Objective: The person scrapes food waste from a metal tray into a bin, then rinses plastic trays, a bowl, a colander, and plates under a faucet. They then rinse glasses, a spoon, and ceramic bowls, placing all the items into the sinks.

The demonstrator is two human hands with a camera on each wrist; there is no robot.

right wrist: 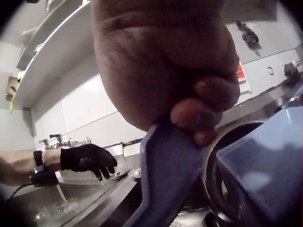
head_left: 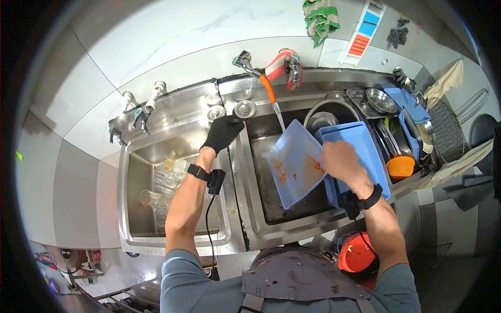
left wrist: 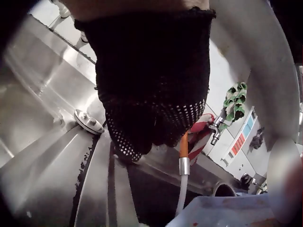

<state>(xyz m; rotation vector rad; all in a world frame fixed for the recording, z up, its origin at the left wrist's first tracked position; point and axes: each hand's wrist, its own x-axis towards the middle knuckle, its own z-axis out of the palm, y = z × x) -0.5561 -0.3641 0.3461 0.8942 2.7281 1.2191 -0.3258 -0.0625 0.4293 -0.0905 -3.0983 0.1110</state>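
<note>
My bare right hand (head_left: 342, 161) grips the edge of a blue plastic tray (head_left: 295, 172) and holds it tilted over the right sink basin. Orange-red food smears mark the tray's inner face. From an orange-sleeved faucet (head_left: 270, 88), water runs down at the tray's upper corner. In the right wrist view the fingers curl over the rim of the tray (right wrist: 165, 184). My left hand (head_left: 224, 134), in a black glove with white dots, hangs over the divider between the basins with its fingers loosely bent. Nothing shows in its grasp.
More blue trays (head_left: 355, 136) sit at the right of the basin, beside a large metal pot (head_left: 318, 107). Drinking glasses (head_left: 167, 180) fill part of the left basin (head_left: 138, 208). An orange bowl (head_left: 401, 167) and utensils crowd the right end. A red bucket (head_left: 356, 254) stands below.
</note>
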